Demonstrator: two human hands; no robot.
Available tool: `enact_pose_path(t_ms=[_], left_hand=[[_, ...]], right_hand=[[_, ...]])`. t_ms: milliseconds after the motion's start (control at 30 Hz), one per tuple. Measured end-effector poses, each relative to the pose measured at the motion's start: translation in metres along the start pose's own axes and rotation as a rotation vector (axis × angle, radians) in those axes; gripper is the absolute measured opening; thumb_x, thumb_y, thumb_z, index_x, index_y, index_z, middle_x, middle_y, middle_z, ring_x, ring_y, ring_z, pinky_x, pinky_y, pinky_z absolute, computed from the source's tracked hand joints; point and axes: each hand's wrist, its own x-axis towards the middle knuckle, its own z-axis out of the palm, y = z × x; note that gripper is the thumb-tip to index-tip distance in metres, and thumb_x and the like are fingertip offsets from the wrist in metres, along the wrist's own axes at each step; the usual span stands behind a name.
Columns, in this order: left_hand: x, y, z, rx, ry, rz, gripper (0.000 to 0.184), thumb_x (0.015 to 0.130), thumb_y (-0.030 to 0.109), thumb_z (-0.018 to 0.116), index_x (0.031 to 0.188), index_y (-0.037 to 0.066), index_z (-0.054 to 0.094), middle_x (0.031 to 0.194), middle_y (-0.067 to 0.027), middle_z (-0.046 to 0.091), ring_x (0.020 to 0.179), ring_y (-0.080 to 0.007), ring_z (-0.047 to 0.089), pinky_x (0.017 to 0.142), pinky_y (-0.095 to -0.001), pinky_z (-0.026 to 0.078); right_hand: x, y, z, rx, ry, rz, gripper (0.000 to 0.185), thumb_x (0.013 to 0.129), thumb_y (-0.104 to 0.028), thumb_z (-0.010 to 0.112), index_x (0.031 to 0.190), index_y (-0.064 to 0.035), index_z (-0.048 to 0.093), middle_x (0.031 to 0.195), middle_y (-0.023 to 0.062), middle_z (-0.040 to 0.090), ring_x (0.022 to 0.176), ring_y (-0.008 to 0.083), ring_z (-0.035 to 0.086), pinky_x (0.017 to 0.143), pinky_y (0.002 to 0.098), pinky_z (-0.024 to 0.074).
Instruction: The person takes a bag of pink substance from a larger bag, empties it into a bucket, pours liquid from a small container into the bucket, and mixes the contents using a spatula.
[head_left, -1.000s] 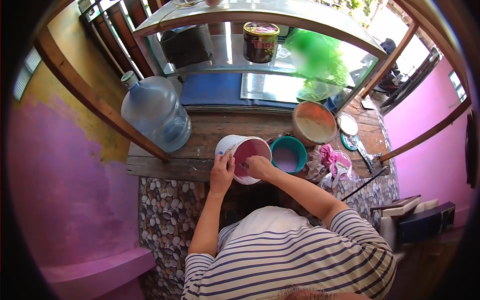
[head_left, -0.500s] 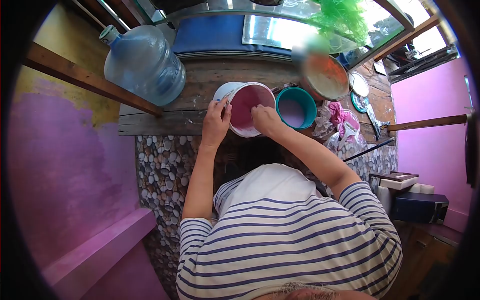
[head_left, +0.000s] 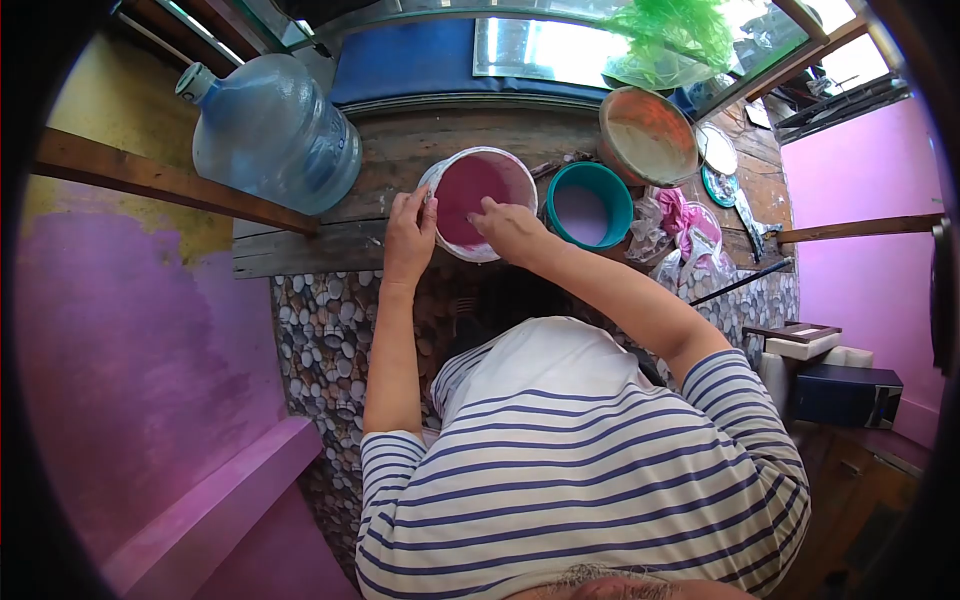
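Observation:
A white bucket (head_left: 522, 178) with pink paint (head_left: 468, 195) inside stands on the wooden bench in front of me. My left hand (head_left: 411, 232) grips its left side, thumb and fingers at the rim. Over the bucket's near right part, my right hand (head_left: 508, 228) is closed, its fingertips reaching inside above the paint. Whatever it holds is too small or too hidden to name. Just right of the bucket is a teal tub (head_left: 622, 212) holding pale lilac liquid.
A large clear water jug (head_left: 275, 135) stands at the left behind a wooden rail (head_left: 170, 182). Behind the tub is a stained brown bowl (head_left: 640, 135). Pink cloth and plastic bags (head_left: 685, 235) lie right of the tub. A blue cushion (head_left: 400, 60) runs along the back.
My right hand has shifted left within the bucket's opening. The bucket appears slightly higher and more to the left in view, with my left hand still on its side.

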Motion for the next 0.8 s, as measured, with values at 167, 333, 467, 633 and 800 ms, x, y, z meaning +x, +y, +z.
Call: enact_pose_path(t_ms=[167,333,467,633,800], left_hand=[[0.002,-0.005,-0.003,-0.004,-0.026,-0.022,0.033,0.101,0.024,0.061,0.125,0.000,0.064,0.098,-0.0136,0.059,0.087,-0.0283,0.061,0.081,-0.0376,0.050],[0.005,0.000,0.000,-0.012,-0.041,0.027,0.033,0.101,0.023,0.061,0.125,0.000,0.064,0.098,-0.0136,0.059,0.087,-0.0283,0.061,0.082,-0.0372,0.050],[0.005,-0.004,-0.003,-0.001,-0.028,-0.001,0.032,0.101,0.022,0.061,0.125,0.001,0.064,0.098,-0.0133,0.059,0.088,-0.0279,0.061,0.082,-0.0368,0.050],[0.002,-0.001,-0.004,-0.037,-0.032,-0.011,0.032,0.101,0.022,0.061,0.125,0.001,0.064,0.099,-0.0138,0.058,0.088,-0.0286,0.061,0.082,-0.0377,0.050],[0.003,0.006,-0.001,-0.050,-0.048,-0.016,0.035,0.102,0.026,0.060,0.126,0.001,0.063,0.100,-0.0134,0.060,0.093,-0.0279,0.060,0.086,-0.0369,0.048]], right_hand=[[0.009,-0.002,-0.013,-0.014,-0.011,0.153,0.014,0.086,-0.006,0.058,0.096,-0.0003,0.065,0.099,0.0207,0.062,0.085,0.0367,0.070,0.071,0.0440,0.0581],[0.022,-0.003,0.000,-0.028,0.051,0.003,0.013,0.085,-0.007,0.059,0.094,-0.0005,0.065,0.099,0.0204,0.062,0.084,0.0363,0.070,0.071,0.0431,0.0582],[0.006,0.002,-0.015,-0.043,-0.159,-0.165,0.012,0.084,-0.007,0.059,0.092,-0.0013,0.066,0.098,0.0195,0.062,0.084,0.0355,0.070,0.072,0.0434,0.0579],[0.010,0.022,-0.023,-0.100,-0.094,0.088,0.013,0.085,-0.008,0.059,0.093,-0.0022,0.069,0.096,0.0195,0.064,0.086,0.0358,0.070,0.075,0.0448,0.0570],[0.005,0.027,-0.009,0.033,-0.183,0.084,0.015,0.088,-0.013,0.061,0.093,-0.0025,0.071,0.096,0.0203,0.067,0.086,0.0372,0.069,0.077,0.0476,0.0554]])
